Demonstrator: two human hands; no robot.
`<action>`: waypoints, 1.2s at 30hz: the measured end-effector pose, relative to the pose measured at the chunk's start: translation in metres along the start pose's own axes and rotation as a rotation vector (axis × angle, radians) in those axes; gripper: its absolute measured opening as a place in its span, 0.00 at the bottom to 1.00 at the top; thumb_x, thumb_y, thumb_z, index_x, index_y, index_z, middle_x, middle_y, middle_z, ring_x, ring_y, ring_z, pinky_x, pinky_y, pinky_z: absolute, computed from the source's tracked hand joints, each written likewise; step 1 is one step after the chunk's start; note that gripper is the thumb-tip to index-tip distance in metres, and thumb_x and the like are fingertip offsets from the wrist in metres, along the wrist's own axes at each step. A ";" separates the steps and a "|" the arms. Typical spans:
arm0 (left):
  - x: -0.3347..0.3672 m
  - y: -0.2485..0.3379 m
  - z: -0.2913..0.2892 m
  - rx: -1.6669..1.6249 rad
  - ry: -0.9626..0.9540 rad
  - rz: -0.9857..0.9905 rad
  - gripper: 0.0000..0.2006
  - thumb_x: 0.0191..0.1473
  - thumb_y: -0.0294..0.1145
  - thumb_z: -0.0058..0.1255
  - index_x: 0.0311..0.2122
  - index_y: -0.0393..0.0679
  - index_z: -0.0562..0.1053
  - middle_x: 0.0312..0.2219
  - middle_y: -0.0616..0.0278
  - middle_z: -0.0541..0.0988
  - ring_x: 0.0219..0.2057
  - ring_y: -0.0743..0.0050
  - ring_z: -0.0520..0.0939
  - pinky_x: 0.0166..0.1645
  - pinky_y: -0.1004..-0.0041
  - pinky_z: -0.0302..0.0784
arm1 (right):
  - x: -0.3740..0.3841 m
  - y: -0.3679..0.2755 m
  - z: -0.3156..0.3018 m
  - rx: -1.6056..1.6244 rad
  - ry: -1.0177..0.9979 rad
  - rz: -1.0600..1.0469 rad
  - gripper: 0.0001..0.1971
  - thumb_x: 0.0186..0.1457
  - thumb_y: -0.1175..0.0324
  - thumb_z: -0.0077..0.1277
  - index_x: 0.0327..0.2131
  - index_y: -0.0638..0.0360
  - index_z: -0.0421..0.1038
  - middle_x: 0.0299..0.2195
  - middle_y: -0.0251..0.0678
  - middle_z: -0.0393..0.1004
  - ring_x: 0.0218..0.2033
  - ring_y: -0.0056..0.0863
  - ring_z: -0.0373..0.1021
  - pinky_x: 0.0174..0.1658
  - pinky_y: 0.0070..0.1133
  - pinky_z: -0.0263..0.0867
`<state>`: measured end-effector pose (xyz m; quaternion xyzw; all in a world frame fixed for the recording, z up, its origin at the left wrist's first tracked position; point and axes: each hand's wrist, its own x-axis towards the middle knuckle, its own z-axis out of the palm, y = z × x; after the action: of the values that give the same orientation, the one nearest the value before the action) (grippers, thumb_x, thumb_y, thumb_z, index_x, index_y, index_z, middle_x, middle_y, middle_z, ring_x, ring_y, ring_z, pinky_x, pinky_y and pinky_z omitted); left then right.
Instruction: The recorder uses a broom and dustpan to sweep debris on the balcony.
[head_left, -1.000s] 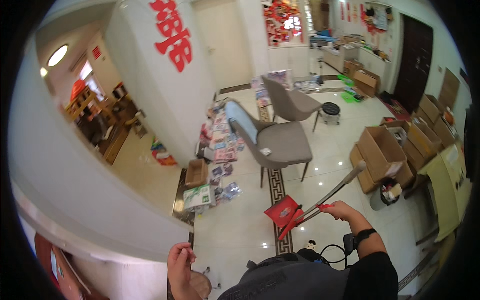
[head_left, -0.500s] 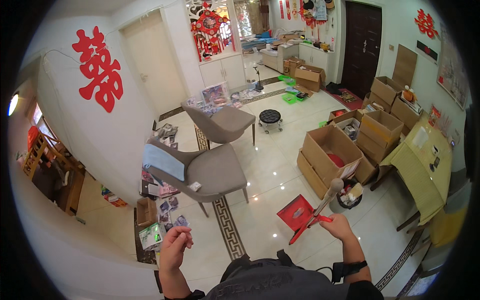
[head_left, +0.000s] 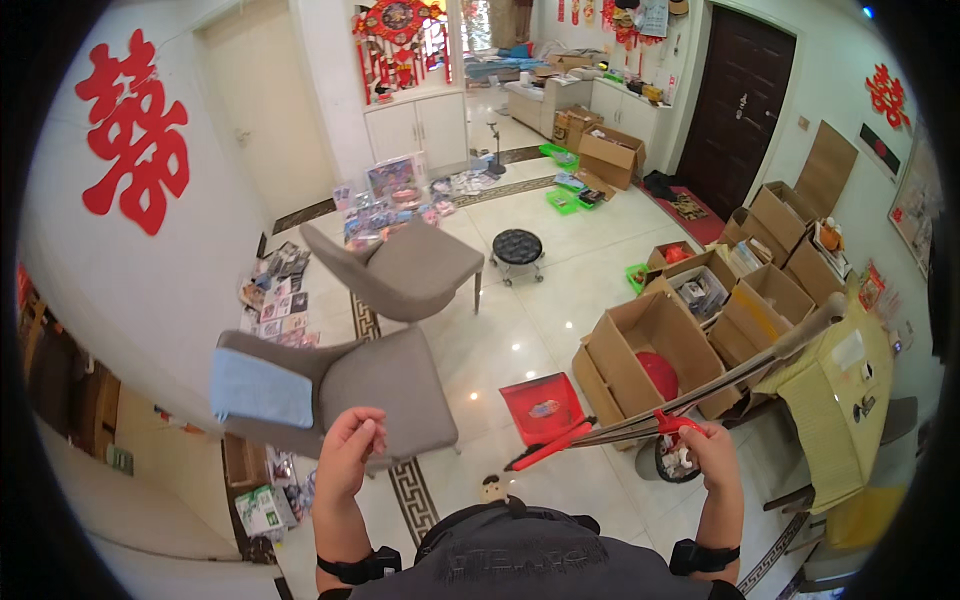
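Observation:
My right hand (head_left: 712, 455) is closed on the red grip of a long-handled red dustpan (head_left: 545, 408). Its pan hangs low over the tiles, left of a large cardboard box, and the long pale handle (head_left: 760, 362) slants up past my hand to the right; the handle is smeared by motion. A red bar (head_left: 550, 447) with a dark end lies along the pan's near side. My left hand (head_left: 352, 442) is raised in front of the nearer grey chair (head_left: 385, 385), fingers loosely curled, nothing visible in them. A light blue cloth (head_left: 262, 388) drapes over that chair's back.
Open cardboard boxes (head_left: 655, 345) and a lined bin (head_left: 668, 462) stand at right, beside a cloth-covered table (head_left: 835, 400). A second grey chair (head_left: 410, 268) and a black wheeled stool (head_left: 517, 248) stand ahead. Small items line the left wall. A beige round thing (head_left: 492, 487) sits near my body.
The dustpan's handle has swung out to the upper right, and the pan has shifted left. My view has moved so the chairs sit further left. A beige round thing has come into sight.

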<state>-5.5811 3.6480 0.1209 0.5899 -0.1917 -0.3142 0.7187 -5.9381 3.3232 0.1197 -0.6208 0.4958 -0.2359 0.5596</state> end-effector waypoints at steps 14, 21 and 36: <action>0.404 0.014 0.140 0.134 -0.524 -0.029 0.09 0.55 0.28 0.42 0.39 0.37 0.69 0.26 0.66 0.71 0.26 0.82 0.69 0.33 0.81 0.66 | 0.256 -0.109 0.032 0.074 0.057 -0.123 0.11 0.47 0.66 0.53 0.16 0.59 0.66 0.11 0.24 0.61 0.10 0.11 0.56 0.13 0.12 0.50; 0.560 0.044 0.148 0.001 -0.166 -0.018 0.08 0.55 0.28 0.41 0.39 0.37 0.68 0.24 0.65 0.71 0.23 0.79 0.69 0.32 0.78 0.67 | 0.491 -0.189 0.066 0.011 -0.016 -0.138 0.13 0.48 0.64 0.54 0.19 0.63 0.68 0.15 0.24 0.64 0.16 0.13 0.58 0.19 0.15 0.55; 0.946 0.045 0.185 -0.259 0.213 0.127 0.07 0.55 0.32 0.42 0.37 0.41 0.68 0.24 0.69 0.69 0.20 0.84 0.67 0.27 0.81 0.65 | 0.881 -0.292 0.074 0.086 0.185 -0.104 0.15 0.52 0.60 0.49 0.18 0.57 0.65 0.11 0.24 0.61 0.11 0.11 0.55 0.15 0.13 0.50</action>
<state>-5.0011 2.8770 0.1175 0.5092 -0.1093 -0.2261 0.8232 -5.4230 2.5481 0.1403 -0.5966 0.5020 -0.3419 0.5246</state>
